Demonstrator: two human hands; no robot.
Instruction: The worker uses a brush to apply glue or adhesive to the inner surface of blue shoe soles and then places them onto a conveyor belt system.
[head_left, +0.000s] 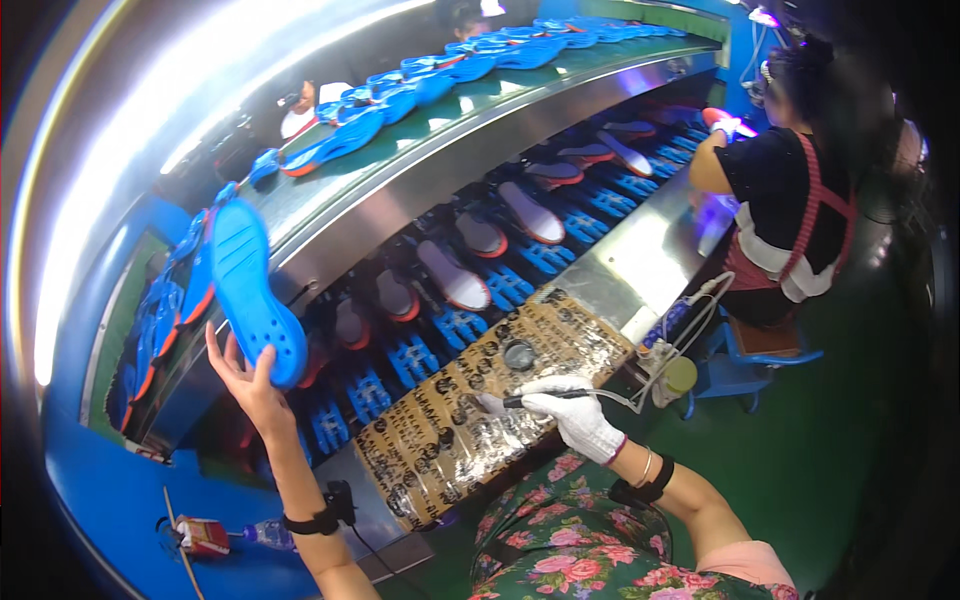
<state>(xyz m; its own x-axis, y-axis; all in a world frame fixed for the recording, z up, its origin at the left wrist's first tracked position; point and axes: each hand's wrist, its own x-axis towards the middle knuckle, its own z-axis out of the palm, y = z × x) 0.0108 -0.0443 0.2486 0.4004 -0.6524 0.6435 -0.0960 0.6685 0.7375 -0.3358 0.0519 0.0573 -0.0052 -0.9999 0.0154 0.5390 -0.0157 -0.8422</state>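
Left hand (250,385) bare, grip clamped on blue rubber shoe sole (252,290) held upright over conveyor. Gloved right hand (580,415) grips black pen tool (545,398) above patterned table (450,440). Advice: steady sole's heel, keep cord clear.

Left hand (245,385) holding blue sole (255,295), gloved right hand (580,415) gripping brush (545,398)

Left hand (250,385) sat behind the blue sole (252,290), so its fingertips were hidden. Tip of the pen tool (545,398) in the gloved right hand (580,415) was too small to make out. Small round object (518,354) on the patterned mat (470,410) was unclear. Lower-belt shoes (540,215) blurred in shadow. Co-worker (790,190) had hands lost in glare. Far soles (560,40) smeared together.
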